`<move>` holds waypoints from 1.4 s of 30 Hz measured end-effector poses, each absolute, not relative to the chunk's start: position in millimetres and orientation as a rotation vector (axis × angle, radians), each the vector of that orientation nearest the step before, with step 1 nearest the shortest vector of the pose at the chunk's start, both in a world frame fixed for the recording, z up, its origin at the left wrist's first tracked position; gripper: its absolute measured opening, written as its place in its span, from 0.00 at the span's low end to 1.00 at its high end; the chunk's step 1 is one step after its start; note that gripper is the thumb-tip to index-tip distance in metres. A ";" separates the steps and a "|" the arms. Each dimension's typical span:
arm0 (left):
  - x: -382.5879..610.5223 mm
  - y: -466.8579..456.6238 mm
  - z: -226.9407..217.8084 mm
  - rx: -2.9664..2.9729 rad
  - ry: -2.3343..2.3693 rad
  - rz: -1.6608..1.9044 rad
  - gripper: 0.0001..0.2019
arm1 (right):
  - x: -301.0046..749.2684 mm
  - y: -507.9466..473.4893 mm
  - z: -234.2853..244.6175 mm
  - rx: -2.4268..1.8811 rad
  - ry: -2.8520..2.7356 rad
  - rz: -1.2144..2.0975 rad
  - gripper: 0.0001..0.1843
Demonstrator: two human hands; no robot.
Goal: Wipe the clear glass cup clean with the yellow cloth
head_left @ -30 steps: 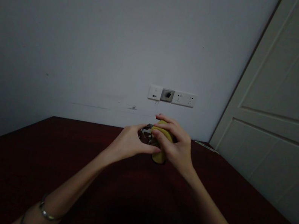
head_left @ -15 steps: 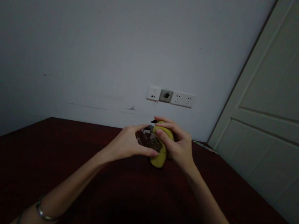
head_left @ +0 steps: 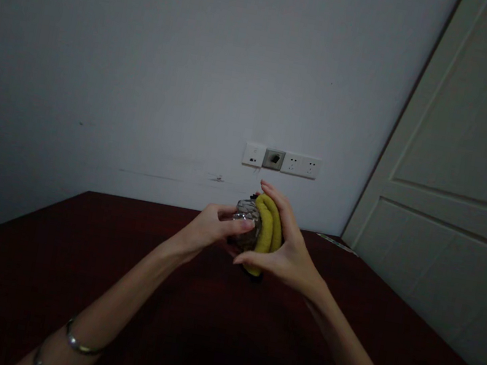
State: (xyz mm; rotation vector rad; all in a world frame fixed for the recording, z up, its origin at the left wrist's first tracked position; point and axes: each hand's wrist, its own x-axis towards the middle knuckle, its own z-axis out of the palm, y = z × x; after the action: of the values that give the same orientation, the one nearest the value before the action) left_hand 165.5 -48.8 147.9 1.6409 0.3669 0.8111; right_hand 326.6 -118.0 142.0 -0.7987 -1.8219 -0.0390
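Presently: yellow banana bunch (head_left: pixel 267 231), raised above the dark red desk (head_left: pixel 118 261), cradled in the right hand (head_left: pixel 291 256) with its fingers curled round it; left hand (head_left: pixel 207 229), at its 9 o'clock, pinches crinkled clear wrap (head_left: pixel 246 225) against it. Wall sockets (head_left: pixel 281 161) at 12 o'clock.

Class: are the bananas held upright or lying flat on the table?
Upright: the bananas run top to bottom in the right hand, while the left hand pinches silvery wrap beside them.

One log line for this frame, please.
left hand: pinching shiny wrap | right hand: holding yellow bananas | above dark red table
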 end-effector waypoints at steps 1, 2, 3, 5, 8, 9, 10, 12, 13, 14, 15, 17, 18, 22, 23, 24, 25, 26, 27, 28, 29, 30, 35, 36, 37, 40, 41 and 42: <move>165.9 -48.8 147.3 1.625 0.372 0.797 0.21 | 325.9 -117.7 141.8 -0.801 -1.828 -0.058 0.51; 166.6 -48.8 146.6 1.610 0.380 0.778 0.21 | 325.5 -117.3 141.6 -0.807 -1.827 -0.071 0.50; 167.3 -48.6 145.6 1.600 0.390 0.762 0.22 | 325.4 -117.0 141.4 -0.817 -1.820 -0.077 0.49; 168.7 -47.0 142.9 1.591 0.390 0.742 0.23 | 325.6 -116.1 140.6 -0.839 -1.797 -0.078 0.47; 168.7 -41.1 137.6 1.588 0.333 0.720 0.31 | 326.4 -114.1 138.9 -0.872 -1.755 -0.038 0.46; 167.7 -38.4 136.0 1.579 0.306 0.716 0.36 | 326.6 -113.1 138.4 -0.878 -1.727 -0.012 0.45; 166.3 -35.7 134.7 1.571 0.277 0.709 0.42 | 326.9 -112.0 138.0 -0.881 -1.687 0.022 0.45; 162.5 -30.5 133.5 1.579 0.233 0.683 0.53 | 327.5 -109.2 138.1 -0.882 -1.574 0.113 0.45; 160.6 -28.4 133.7 1.606 0.229 0.665 0.56 | 327.9 -107.6 138.5 -0.881 -1.512 0.165 0.45; 158.9 -27.0 134.3 1.651 0.247 0.656 0.58 | 328.4 -105.9 139.0 -0.885 -1.452 0.214 0.44; 157.7 -26.2 135.2 1.714 0.288 0.667 0.59 | 328.9 -104.1 139.5 -0.893 -1.399 0.262 0.44; 156.9 -26.8 137.4 1.862 0.416 0.772 0.58 | 329.4 -100.5 140.2 -0.919 -1.319 0.340 0.43; 157.1 -27.9 138.5 1.929 0.477 0.848 0.57 | 329.2 -99.0 140.3 -0.935 -1.293 0.375 0.43; 159.5 -33.7 141.4 2.096 0.546 1.041 0.55 | 325.1 -96.4 139.1 -0.973 -1.286 0.483 0.42; 159.8 -34.3 141.7 2.122 0.528 1.053 0.54 | 323.5 -96.8 138.8 -0.976 -1.300 0.502 0.42; 159.9 -34.5 141.9 2.146 0.501 1.052 0.52 | 322.0 -97.4 138.6 -0.978 -1.314 0.518 0.42; 159.9 -34.4 142.2 2.161 0.470 1.044 0.50 | 320.6 -98.1 138.5 -0.978 -1.323 0.532 0.42; 159.9 -34.1 142.5 2.163 0.442 1.028 0.47 | 319.4 -98.9 138.3 -0.977 -1.327 0.546 0.43; 160.0 -34.0 143.0 2.155 0.420 1.011 0.43 | 318.6 -99.5 138.2 -0.975 -1.330 0.554 0.43; 160.2 -34.3 143.6 2.147 0.408 0.994 0.41 | 317.9 -99.8 137.8 -0.970 -1.336 0.554 0.44; 160.6 -35.1 144.4 2.136 0.410 0.986 0.39 | 317.5 -99.8 137.3 -0.963 -1.344 0.542 0.45; 161.4 -36.4 145.1 2.121 0.424 0.988 0.39 | 317.0 -99.5 136.7 -0.956 -1.351 0.517 0.44; 168.4 -45.5 145.1 2.002 0.447 0.984 0.42 | 313.7 -98.6 132.7 -0.909 -1.324 0.376 0.28; 169.6 -46.5 144.2 1.981 0.428 0.981 0.43 | 313.2 -99.8 132.2 -0.887 -1.325 0.343 0.26; 170.6 -47.1 143.2 1.965 0.411 0.983 0.43 | 312.9 -101.5 131.8 -0.858 -1.340 0.291 0.23; 171.9 -47.3 140.6 1.961 0.384 0.995 0.44 | 314.0 -108.6 131.1 -0.765 -1.474 0.030 0.16; 172.0 -47.0 139.9 1.966 0.377 0.998 0.44 | 314.8 -110.6 130.8 -0.738 -1.539 -0.058 0.15; 172.0 -46.7 139.3 1.967 0.370 1.000 0.44 | 315.7 -111.9 130.4 -0.716 -1.598 -0.124 0.14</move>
State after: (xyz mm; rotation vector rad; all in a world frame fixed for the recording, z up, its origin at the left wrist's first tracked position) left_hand 172.0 -46.7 139.3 1.9669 0.3702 1.0002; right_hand 315.7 -111.9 130.4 -0.7157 -1.5977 -0.1242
